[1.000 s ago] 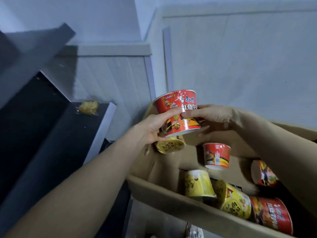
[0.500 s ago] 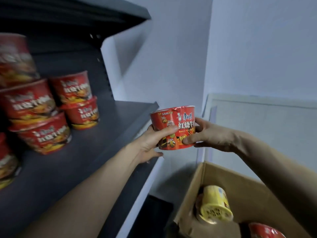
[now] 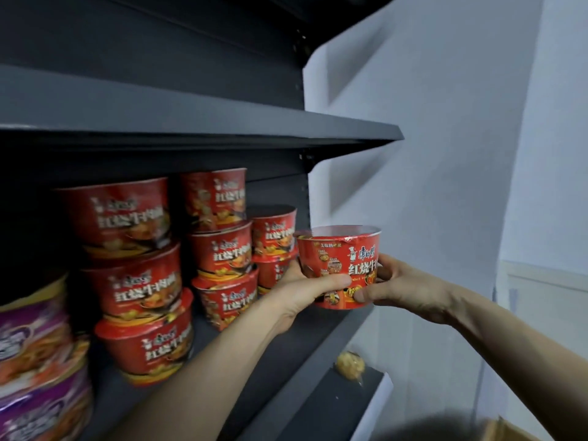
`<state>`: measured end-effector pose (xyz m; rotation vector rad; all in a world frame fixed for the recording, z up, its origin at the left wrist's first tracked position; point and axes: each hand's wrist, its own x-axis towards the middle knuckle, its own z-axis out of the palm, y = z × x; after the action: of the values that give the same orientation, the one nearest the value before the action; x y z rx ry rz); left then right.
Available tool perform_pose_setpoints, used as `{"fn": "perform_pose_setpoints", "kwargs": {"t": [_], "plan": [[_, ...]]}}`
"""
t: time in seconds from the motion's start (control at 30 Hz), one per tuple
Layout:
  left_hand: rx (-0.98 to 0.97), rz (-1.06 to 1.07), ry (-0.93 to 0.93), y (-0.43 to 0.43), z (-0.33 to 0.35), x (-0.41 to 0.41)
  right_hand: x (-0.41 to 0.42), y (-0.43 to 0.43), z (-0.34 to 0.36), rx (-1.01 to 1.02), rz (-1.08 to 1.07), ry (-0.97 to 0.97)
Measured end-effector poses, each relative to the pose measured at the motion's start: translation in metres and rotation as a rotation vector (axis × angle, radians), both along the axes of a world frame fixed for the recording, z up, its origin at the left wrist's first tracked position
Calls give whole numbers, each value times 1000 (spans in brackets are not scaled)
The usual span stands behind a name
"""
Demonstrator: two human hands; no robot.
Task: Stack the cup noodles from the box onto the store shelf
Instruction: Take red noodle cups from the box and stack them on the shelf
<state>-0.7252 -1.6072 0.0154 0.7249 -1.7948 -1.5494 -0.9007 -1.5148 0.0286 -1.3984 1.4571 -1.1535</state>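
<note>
Red cup noodle bowl (image 3: 342,265) held upright, not yet set down, at the right end of the shelf (image 3: 318,338), just beside the two-high red stack (image 3: 273,246). Left hand (image 3: 302,294) and right hand (image 3: 404,288) each curl round its lower wall, thumbs on the near face. Judged light, thin-walled, wrap probably slick: hold low on both sides with gentle pressure, clear of the lid.

Held cup (image 3: 339,265) right of stacked cups (image 3: 219,246) (on shelf (image 3: 254,361)).

Red cups (image 3: 219,253) with white lettering, purple cups (image 3: 35,342), dark grey shelf (image 3: 286,370), pale blue-white wall (image 3: 445,154).
</note>
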Motion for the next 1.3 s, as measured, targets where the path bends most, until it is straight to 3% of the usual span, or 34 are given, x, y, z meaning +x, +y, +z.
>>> {"fn": "perform_pose_setpoints", "kwargs": {"t": [0.3,0.73,1.0,1.3], "plan": [[-99,298,-79,-29,38,13,7,-65,43,-74,76,3],[-161,532,-234,-67,98,-28,-36,-155,84,-139,248,-32],[-76,617,-248,-89,110,-47,-45,-206,91,-167,332,49],[-110,880,-250,-120,99,-54,-39,-252,80,-197,402,114]]}}
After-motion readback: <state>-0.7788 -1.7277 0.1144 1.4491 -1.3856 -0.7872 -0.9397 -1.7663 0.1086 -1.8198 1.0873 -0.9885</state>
